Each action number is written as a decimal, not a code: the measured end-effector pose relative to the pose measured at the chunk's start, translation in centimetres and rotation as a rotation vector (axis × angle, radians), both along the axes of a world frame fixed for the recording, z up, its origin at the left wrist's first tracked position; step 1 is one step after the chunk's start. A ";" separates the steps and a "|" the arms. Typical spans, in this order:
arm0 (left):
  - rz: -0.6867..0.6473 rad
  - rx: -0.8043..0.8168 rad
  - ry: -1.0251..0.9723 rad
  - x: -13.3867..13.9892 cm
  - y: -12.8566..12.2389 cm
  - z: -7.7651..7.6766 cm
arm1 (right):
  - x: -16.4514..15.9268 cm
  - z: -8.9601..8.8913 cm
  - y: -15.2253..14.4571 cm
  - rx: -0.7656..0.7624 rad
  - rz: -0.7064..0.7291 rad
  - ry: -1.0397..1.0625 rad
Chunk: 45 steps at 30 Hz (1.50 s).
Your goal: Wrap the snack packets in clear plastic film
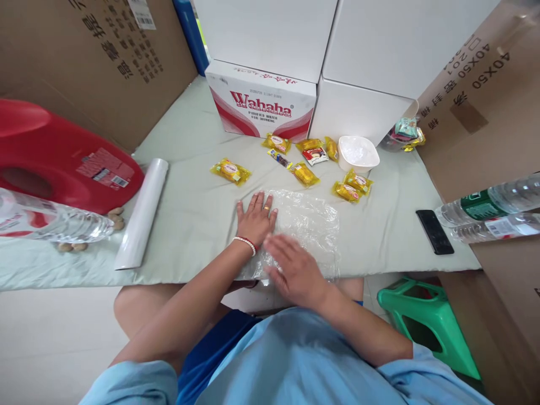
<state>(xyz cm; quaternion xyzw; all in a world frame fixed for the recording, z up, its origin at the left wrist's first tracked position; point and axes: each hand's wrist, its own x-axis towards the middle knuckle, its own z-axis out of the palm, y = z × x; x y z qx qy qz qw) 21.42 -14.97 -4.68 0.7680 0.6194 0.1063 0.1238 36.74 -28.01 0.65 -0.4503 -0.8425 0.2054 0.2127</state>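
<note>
Clear plastic sheet (312, 225), thin, glossy and finely wrinkled, spread flat on the pale green tabletop (379, 242). The outline is roughly rectangular; the near side reaches the tabletop's front edge, and the left part is partly hidden. Single layer or bag: cannot be told.

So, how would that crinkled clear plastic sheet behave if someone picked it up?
The clear plastic sheet looks thin and see-through, so probably light. Its wrinkles suggest it would droop floppily. Lying flat, it seems unlikely to roll.
</note>
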 end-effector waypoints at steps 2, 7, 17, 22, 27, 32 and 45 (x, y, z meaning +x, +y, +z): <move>0.007 -0.001 0.012 -0.6 -0.1 0.2 | 2.1 -1.4 2.0 0.002 -0.199 -0.122; 0.038 0.043 -0.003 -2.5 -0.5 -0.1 | 9.6 -5.9 1.5 -0.024 -0.421 -0.332; 0.046 0.034 -0.026 -2.7 -0.5 0.0 | 10.5 -2.6 3.5 0.105 -0.324 -0.117; 0.038 0.040 -0.020 -2.9 -0.6 -0.2 | 2.9 -1.0 4.3 -0.032 0.254 -0.218; 0.047 0.063 -0.023 -2.9 -0.5 -0.2 | 0.0 -1.7 -0.8 -0.140 0.655 -0.300; 0.039 0.044 -0.025 -2.7 -0.4 0.1 | 2.7 -0.2 0.9 -0.395 0.668 -0.086; 0.055 0.034 0.077 -2.7 -0.4 0.0 | 7.5 -1.5 22.5 -0.013 -0.421 -0.324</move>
